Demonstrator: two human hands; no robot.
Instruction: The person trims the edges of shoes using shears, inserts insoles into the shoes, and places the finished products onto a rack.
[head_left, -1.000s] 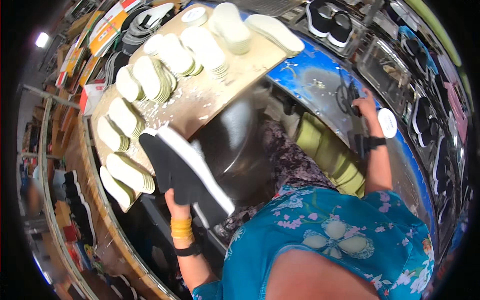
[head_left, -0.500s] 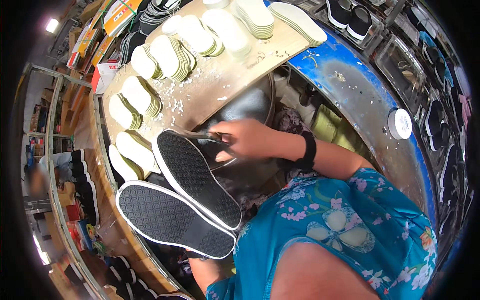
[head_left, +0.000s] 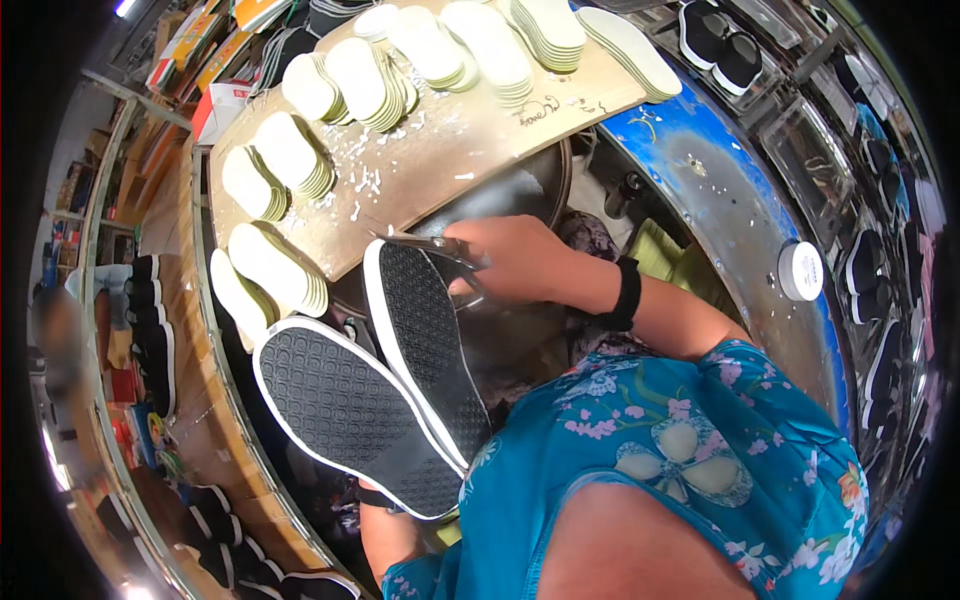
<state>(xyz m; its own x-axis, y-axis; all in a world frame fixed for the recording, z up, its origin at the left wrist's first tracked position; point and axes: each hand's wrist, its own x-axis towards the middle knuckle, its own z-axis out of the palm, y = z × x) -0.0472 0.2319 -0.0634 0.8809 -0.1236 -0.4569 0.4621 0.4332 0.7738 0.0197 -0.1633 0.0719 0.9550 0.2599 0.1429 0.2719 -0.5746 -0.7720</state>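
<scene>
Scissors (head_left: 435, 245) sit in our right hand (head_left: 510, 262), whose fingers are closed through the handles, with the metal blades pointing left at the toe of a black shoe (head_left: 425, 355). That shoe is turned sole up, showing a dimpled black rubber tread edged with a white rim. A second shoe (head_left: 350, 410) of the same kind lies just beside it, lower and to the left, also sole up. Our left hand (head_left: 378, 492) is almost wholly hidden beneath these two shoes; only the wrist shows, so we cannot tell how its fingers are set, though the shoes seem to rest on it. A black band circles our right wrist.

Beyond the hands lies a wooden desk (head_left: 470, 150), scuffed and flecked with white scraps. Stacks of pale insoles (head_left: 290, 155) stand in rows across it, flat and oval. A small white round jar (head_left: 800, 270) rests on the curved blue metal surface (head_left: 700, 180) to the right. Shelves along the left hold more dark shoes, blurred and bent by the lens.
</scene>
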